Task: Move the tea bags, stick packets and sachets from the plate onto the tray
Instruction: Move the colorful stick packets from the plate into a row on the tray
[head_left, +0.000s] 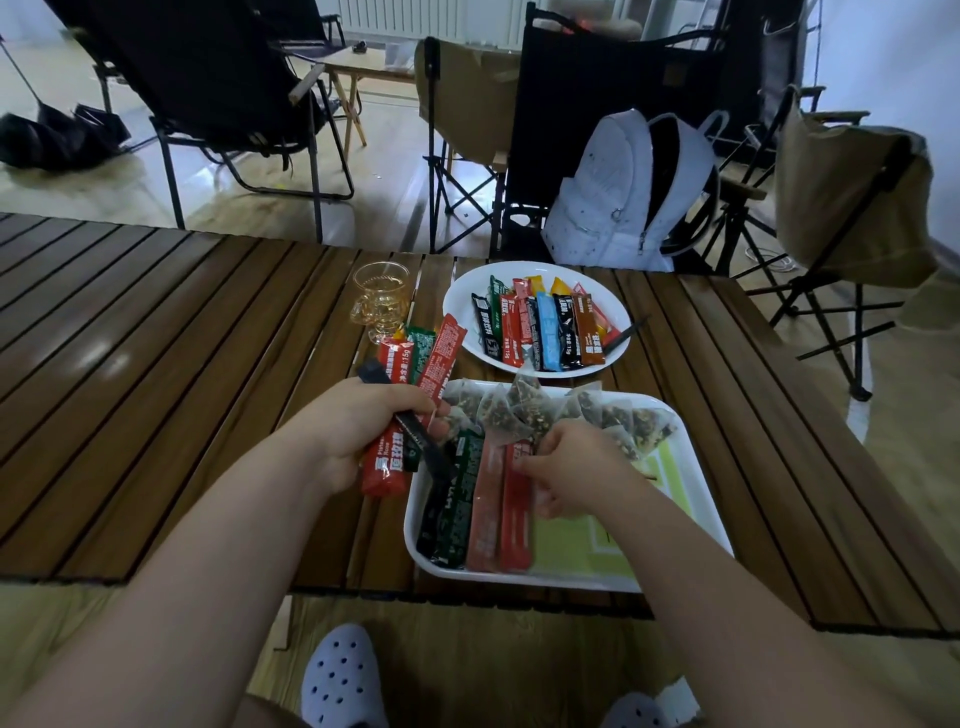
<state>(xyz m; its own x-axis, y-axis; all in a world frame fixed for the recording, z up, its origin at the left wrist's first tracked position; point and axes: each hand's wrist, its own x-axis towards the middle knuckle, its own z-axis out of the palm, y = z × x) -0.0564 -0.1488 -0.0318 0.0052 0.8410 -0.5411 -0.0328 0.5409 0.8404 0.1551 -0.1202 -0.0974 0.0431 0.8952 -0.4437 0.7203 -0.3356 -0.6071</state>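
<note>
The plate (460, 312) sits on the table (156, 364) just past the tray (587, 581), farther from the person. So each hand must reach over the tray to get to it. The plate holds a fan of packets (540, 327), red, black, blue, green and brown. Their long sides point away from the person, like the ones on the tray. The left hand (358, 436) is wrapped tight around a bunch (415, 364) of red, green and black packets. It holds them over the tray's far left corner, with their tops tipped up and away. That bunch looks ready to go down first, and it is already right by the tray. The right hand (571, 473) is low in the tray. Its fingers are curled on the far end of a red packet (517, 519) and seem to pinch it. That packet lies in a row with a pink, a green and a black one, all side by side. The tea bags (550, 415) are piled along the tray's far side. The two hands are apart, and the right hand looks a little nearer the plate. No tea bags can be seen on the plate.
</note>
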